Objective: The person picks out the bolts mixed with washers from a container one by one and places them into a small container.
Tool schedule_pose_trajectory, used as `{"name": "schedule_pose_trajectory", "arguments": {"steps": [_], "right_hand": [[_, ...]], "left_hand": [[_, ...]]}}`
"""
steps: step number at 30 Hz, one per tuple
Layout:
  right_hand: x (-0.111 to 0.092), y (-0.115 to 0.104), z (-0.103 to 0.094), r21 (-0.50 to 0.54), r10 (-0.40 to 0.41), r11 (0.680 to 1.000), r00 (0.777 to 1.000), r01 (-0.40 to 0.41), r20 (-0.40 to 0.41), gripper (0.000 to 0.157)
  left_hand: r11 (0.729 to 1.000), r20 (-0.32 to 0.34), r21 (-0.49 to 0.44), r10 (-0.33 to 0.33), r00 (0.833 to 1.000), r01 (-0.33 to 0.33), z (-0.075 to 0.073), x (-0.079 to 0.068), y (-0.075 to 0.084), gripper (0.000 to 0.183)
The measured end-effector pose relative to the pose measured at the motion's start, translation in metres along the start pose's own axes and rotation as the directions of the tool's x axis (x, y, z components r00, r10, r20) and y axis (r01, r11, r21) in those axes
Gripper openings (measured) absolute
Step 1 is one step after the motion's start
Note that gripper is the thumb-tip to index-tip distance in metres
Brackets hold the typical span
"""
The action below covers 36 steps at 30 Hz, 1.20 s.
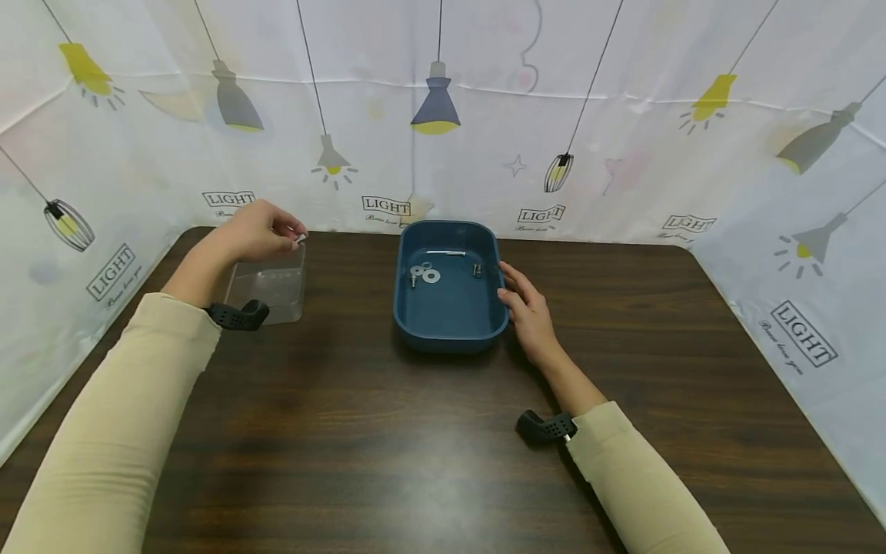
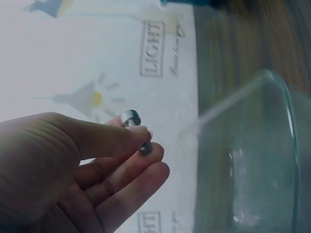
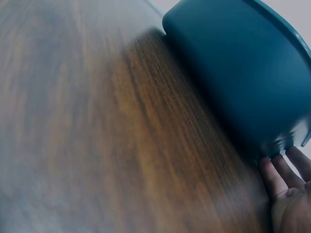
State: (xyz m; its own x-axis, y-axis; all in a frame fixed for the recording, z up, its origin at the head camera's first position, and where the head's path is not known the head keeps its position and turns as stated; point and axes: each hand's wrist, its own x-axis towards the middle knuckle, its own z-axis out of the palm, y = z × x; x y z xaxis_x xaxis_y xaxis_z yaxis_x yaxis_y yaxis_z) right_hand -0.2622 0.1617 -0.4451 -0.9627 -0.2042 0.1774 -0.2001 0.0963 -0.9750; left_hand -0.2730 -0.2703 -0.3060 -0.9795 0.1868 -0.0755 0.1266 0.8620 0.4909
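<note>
My left hand (image 1: 259, 231) pinches a small metal socket head screw (image 2: 130, 118) between thumb and forefinger, above a clear plastic box (image 1: 273, 296). The screw's knurled head and threaded tip show in the left wrist view; the other fingers lie loosely bent below. At the middle of the table a blue bin (image 1: 450, 319) stands upright. My right hand (image 1: 531, 319) holds its right side, thumb at the rim and fingertips against the outer wall. Inside the bin are several washers (image 1: 431, 275), a small screw (image 1: 414, 281), a thin metal rod (image 1: 446, 252) and small metal pieces (image 1: 477, 270).
The brown wood-grain table (image 1: 429, 431) carries both containers. A white cloth (image 1: 471, 169) printed with lamps hangs behind it and along both sides. Dark bands (image 1: 238, 315) sit on both wrists, over beige sleeves (image 1: 131, 408).
</note>
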Motion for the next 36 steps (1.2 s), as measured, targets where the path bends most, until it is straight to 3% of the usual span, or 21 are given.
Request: {"name": "schedule_pose_trajectory", "arguments": {"steps": [6, 12, 17, 28, 36], "right_hand": [[0.001, -0.001, 0.0, -0.004, 0.01, 1.0, 1.0, -0.01, 0.003, 0.049], [-0.001, -0.001, 0.001, -0.016, 0.008, 1.0, 1.0, -0.008, 0.004, 0.049], [-0.001, -0.002, 0.0, -0.013, -0.005, 1.0, 1.0, 0.005, 0.001, 0.049], [-0.002, 0.0, -0.001, -0.011, -0.013, 1.0, 1.0, 0.013, 0.011, 0.049], [-0.001, -0.001, -0.001, -0.004, -0.014, 1.0, 1.0, 0.014, 0.007, 0.049]], "left_hand": [[0.999, 0.014, 0.022, -0.042, 0.999, 0.042, 0.003, 0.0, -0.029, 0.025], [0.996, 0.074, 0.002, -0.086, 0.994, 0.086, 0.019, 0.004, -0.058, 0.025], [0.993, 0.071, -0.002, -0.121, 0.99, 0.121, 0.027, 0.006, -0.073, 0.026], [0.996, 0.057, 0.043, -0.077, 0.995, 0.074, 0.042, 0.017, -0.075, 0.023], [0.997, 0.064, 0.033, -0.07, 0.995, 0.068, 0.047, 0.026, -0.065, 0.024]]}}
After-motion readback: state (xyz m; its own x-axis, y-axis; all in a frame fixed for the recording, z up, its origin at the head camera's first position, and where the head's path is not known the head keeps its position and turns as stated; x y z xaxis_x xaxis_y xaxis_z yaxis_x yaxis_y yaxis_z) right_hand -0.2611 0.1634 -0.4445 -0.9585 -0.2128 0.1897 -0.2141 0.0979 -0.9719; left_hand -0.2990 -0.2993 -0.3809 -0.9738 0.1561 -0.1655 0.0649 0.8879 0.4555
